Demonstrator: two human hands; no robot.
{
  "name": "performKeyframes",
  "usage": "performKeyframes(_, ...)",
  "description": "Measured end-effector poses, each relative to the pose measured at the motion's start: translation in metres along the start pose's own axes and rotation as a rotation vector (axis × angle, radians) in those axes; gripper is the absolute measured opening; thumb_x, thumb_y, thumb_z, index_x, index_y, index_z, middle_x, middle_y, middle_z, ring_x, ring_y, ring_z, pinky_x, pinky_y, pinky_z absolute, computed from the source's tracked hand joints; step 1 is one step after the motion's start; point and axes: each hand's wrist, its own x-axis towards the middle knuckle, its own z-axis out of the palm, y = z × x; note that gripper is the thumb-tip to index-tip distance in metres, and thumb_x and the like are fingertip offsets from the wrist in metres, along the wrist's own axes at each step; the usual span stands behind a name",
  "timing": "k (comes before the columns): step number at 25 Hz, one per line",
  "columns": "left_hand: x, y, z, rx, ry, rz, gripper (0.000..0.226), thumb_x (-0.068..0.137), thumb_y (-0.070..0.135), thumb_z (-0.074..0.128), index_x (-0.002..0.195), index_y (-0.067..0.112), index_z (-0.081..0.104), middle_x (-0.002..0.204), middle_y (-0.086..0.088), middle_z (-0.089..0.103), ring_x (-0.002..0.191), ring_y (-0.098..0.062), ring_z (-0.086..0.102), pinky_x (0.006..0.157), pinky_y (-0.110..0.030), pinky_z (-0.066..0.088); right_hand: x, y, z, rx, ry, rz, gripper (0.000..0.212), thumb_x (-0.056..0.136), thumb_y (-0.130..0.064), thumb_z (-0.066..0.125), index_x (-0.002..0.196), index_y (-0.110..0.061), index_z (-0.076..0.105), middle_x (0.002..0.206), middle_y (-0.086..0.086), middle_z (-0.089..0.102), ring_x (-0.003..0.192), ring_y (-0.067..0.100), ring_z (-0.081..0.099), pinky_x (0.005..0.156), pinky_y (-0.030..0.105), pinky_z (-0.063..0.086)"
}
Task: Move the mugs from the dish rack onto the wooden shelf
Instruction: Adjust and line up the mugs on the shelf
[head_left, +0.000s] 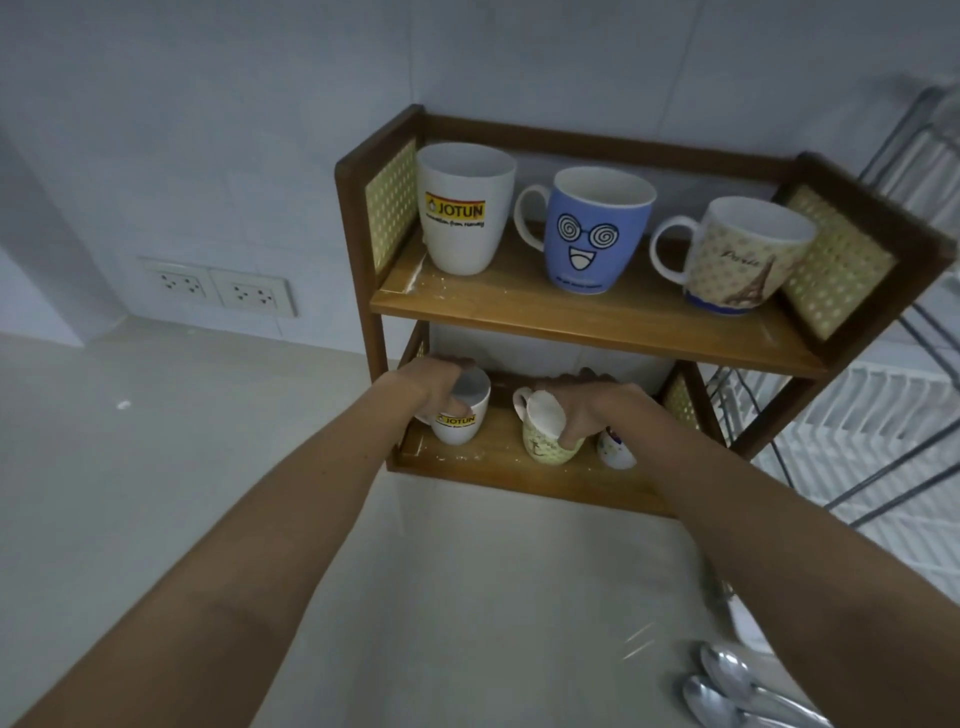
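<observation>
A two-tier wooden shelf (587, 317) stands on the counter against the wall. Its top board carries three upright mugs: a white Jotun mug (460, 208), a blue cartoon-face mug (592, 234) and a cream Paris mug (737, 257). On the lower board, my left hand (434, 382) grips the rim of a small white Jotun mug (460, 423). My right hand (587, 408) holds a pale green mug (545, 444) by its rim, fingers inside. A third white mug (615, 449) sits partly hidden behind my right wrist.
A wire dish rack (883, 415) with a white slatted tray stands right of the shelf. Several spoons (737, 686) lie on the counter at the bottom right. Two wall sockets (218, 286) sit on the tiled wall to the left. Pale counter (156, 441) spreads left and front.
</observation>
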Motion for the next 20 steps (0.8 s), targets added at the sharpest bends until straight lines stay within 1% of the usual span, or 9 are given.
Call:
performKeyframes(1,-0.001,0.0,0.001,-0.006,0.007,0.014,0.074,0.086,0.038,0.063,0.148,0.021,0.025,0.147,-0.011,0.043,0.129,-0.03,0.046,0.099,-0.035,0.042,0.001,0.001,-0.001,0.014,-0.028,-0.01,0.09,0.07,-0.042,0.072,0.145,-0.033,0.023,0.147,0.006,0.038,0.129,0.03,0.04,0.101,0.044,0.039)
performKeyframes(3,-0.002,0.001,0.002,-0.009,0.019,0.033,0.074,0.087,0.036,0.062,0.148,0.02,0.024,0.147,-0.011,0.043,0.127,-0.03,0.048,0.098,-0.035,0.043,0.001,0.0,0.0,0.047,-0.024,0.085,0.098,0.069,-0.058,0.068,0.148,-0.029,0.019,0.15,0.007,0.037,0.133,0.031,0.038,0.105,0.044,0.035)
performKeyframes(5,-0.002,0.002,0.001,-0.01,0.012,0.046,0.073,0.088,0.036,0.06,0.149,0.019,0.022,0.147,-0.011,0.043,0.126,-0.029,0.048,0.097,-0.035,0.044,0.002,-0.004,0.003,0.035,0.021,0.175,0.098,0.064,-0.069,0.066,0.141,-0.019,0.035,0.139,0.008,0.05,0.123,0.03,0.049,0.098,0.04,0.041)
performKeyframes(6,-0.002,0.002,0.001,-0.011,0.005,0.049,0.074,0.089,0.035,0.06,0.149,0.019,0.021,0.148,-0.011,0.041,0.127,-0.029,0.047,0.099,-0.035,0.044,0.004,-0.004,0.005,0.045,0.043,0.163,0.093,0.062,-0.068,0.069,0.135,-0.017,0.043,0.132,0.007,0.056,0.116,0.028,0.055,0.093,0.037,0.047)
performKeyframes(8,-0.002,0.002,0.0,-0.014,-0.015,0.05,0.075,0.089,0.034,0.06,0.15,0.019,0.019,0.153,-0.011,0.034,0.132,-0.03,0.042,0.103,-0.037,0.041,0.007,-0.005,0.005,0.081,0.057,0.089,0.089,0.06,-0.059,0.075,0.133,-0.019,0.045,0.129,0.006,0.057,0.111,0.026,0.056,0.089,0.037,0.051)
performKeyframes(14,-0.003,0.002,-0.002,-0.028,-0.04,0.074,0.075,0.09,0.029,0.059,0.151,0.02,0.017,0.157,-0.01,0.026,0.137,-0.03,0.036,0.107,-0.039,0.04,0.01,-0.001,0.002,0.018,0.074,-0.001,0.089,0.063,-0.044,0.078,0.14,-0.029,0.037,0.134,0.005,0.053,0.115,0.026,0.053,0.088,0.036,0.049)
performKeyframes(16,-0.002,0.004,0.0,-0.012,-0.06,0.047,0.077,0.09,0.031,0.058,0.152,0.021,0.013,0.158,-0.01,0.021,0.138,-0.031,0.033,0.108,-0.04,0.038,0.008,0.002,0.007,0.04,0.052,-0.011,0.098,0.063,-0.046,0.079,0.145,-0.03,0.029,0.143,0.006,0.045,0.125,0.028,0.047,0.096,0.039,0.046)
performKeyframes(18,-0.001,0.01,0.002,0.032,-0.07,0.019,0.078,0.09,0.036,0.056,0.152,0.02,0.011,0.16,-0.012,0.012,0.144,-0.033,0.021,0.114,-0.045,0.029,0.003,0.016,0.004,0.247,-0.019,0.019,0.104,0.066,-0.05,0.077,0.149,-0.034,0.017,0.155,0.003,0.029,0.137,0.029,0.034,0.107,0.045,0.037)
performKeyframes(20,0.001,0.024,0.007,0.09,0.004,0.051,0.075,0.09,0.045,0.052,0.15,0.017,0.016,0.161,-0.014,0.006,0.147,-0.034,0.006,0.118,-0.05,0.015,-0.005,0.039,-0.002,0.444,-0.025,0.067,0.091,0.071,-0.046,0.072,0.146,-0.037,0.021,0.155,0.004,0.03,0.135,0.029,0.036,0.106,0.048,0.038)
